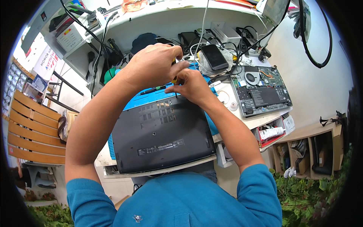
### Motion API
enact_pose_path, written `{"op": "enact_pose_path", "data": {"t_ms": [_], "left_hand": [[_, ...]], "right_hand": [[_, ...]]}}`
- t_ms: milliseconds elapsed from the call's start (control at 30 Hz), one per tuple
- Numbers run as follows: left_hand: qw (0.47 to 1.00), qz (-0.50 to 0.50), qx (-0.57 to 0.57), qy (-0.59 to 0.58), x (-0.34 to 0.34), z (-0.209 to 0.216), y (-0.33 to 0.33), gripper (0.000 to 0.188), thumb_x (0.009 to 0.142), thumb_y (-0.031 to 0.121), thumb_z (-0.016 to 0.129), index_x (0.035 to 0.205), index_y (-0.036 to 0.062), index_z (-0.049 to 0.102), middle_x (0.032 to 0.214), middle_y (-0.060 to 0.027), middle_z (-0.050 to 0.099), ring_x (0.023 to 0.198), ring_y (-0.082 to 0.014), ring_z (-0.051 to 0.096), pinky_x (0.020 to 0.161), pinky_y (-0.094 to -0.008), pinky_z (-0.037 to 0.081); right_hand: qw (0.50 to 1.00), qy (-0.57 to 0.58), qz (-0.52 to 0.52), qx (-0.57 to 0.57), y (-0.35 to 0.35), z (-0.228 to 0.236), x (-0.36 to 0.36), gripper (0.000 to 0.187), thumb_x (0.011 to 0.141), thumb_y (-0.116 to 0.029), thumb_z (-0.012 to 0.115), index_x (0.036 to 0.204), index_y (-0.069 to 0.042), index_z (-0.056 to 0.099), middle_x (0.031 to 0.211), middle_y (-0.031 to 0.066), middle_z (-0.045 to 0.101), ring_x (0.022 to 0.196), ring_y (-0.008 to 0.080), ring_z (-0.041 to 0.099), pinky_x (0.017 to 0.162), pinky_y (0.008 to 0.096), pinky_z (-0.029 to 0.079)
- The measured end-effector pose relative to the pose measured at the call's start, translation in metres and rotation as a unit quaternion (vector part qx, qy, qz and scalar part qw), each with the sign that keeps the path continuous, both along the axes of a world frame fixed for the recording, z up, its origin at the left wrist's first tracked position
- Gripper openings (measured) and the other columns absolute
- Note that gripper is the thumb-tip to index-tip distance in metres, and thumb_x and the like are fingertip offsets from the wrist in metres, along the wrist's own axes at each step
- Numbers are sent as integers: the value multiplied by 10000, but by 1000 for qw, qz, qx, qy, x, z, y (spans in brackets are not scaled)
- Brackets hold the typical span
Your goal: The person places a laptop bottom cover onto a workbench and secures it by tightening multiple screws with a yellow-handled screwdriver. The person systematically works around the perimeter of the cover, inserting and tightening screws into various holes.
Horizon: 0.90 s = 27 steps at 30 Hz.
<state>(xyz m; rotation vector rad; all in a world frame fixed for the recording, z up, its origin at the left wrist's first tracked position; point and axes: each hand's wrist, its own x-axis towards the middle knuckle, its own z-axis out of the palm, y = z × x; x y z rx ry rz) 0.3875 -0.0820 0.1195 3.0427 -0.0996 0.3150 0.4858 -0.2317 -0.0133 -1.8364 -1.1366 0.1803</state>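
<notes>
A black laptop (130,130) lies bottom side up in front of me on a blue mat (141,99). Above its far edge, my left hand (155,64) is closed around the top of an upright screwdriver (174,80) with yellow on its handle. Lower on the same tool, the fingers of my right hand (193,87) pinch it. Most of the handle is hidden by my fingers, and the thin shaft points down at the laptop's far edge. I cannot tell whether its tip touches a screw. A dark and green pen-shaped tool (153,90) lies just beyond the laptop.
To the right sits an opened laptop base (261,90) with its fan and battery exposed. A dark phone (214,57) rests on a cloth-like pad, among tangled cables. A shelf (166,10) spans the back. An open drawer (271,132) holds a white tube.
</notes>
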Motion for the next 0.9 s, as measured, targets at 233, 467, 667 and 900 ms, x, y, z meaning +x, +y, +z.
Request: {"op": "enact_pose_path", "data": {"t_ms": [233,467,667,900], "left_hand": [[998,-52,26,26,-2,8,2,333,961,107,731,1291,75,758,1229,-148,772,1153,-365,745,1053,-497,570],[991,-126,-9,39,4,7,7,385,966,115,739,1351,88,748,1280,-153,755,1192,-369,735,1068,-486,573],[993,-103,3,60,5,14,-1,340,1030,202,725,1343,70,742,1190,-172,791,1185,-382,740,1074,-502,556],[994,-69,57,63,6,16,-4,302,1047,202,724,1315,61,736,1119,-179,792,1128,-391,741,1019,-511,560]], "right_hand": [[996,-54,-65,-26,-33,18,-3,342,853,-269,952,1033,-13,815,1067,133,782,975,332,754,882,434,591],[993,-67,-93,-32,-67,3,-7,172,943,-170,856,974,-6,813,974,124,749,814,292,705,752,425,551],[993,-31,-115,-14,-80,-2,-8,172,954,-181,840,950,-11,816,964,127,763,783,322,707,740,441,549],[994,-39,-103,-8,-89,-10,-3,190,955,-201,847,946,-16,806,942,125,758,782,319,706,736,435,550]]}}
